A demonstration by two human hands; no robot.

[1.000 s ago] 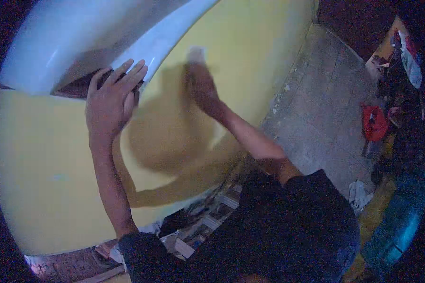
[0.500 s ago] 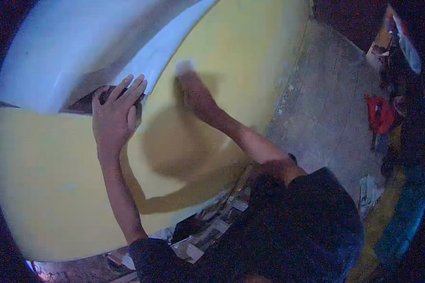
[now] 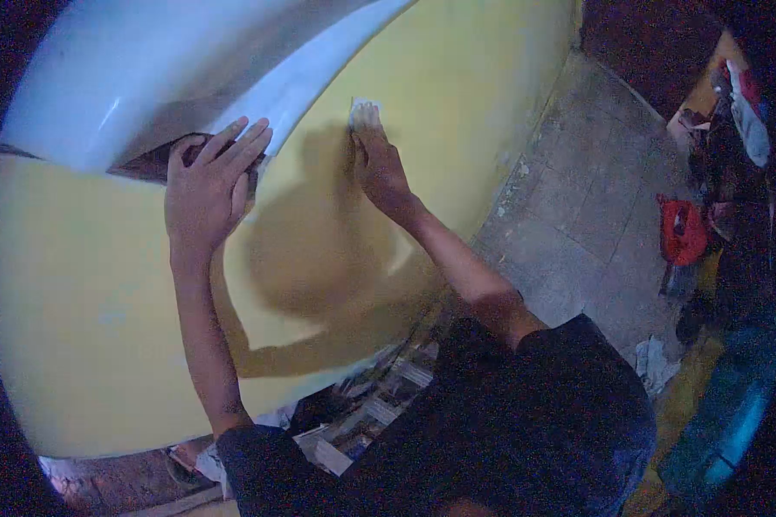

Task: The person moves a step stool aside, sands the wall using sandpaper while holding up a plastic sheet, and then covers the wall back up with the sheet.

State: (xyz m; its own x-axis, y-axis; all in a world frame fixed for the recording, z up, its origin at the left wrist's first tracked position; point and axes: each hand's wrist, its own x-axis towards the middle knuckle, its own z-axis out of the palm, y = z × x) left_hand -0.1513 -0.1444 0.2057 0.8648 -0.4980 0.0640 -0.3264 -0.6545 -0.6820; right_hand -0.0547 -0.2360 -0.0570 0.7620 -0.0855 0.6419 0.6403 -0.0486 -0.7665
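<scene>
Head view: my right grip holds a white pad against the yellow panel, fingers covering most of the pad. My left grip is open, fingers spread across the dark hollow beside the white part, blocking some of it. Right of the panel is floor, then a red thing and, lower, a teal thing.

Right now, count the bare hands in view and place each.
2. The left hand rests at the dark opening; the right hand is on a small white pad against the yellow panel.
</scene>
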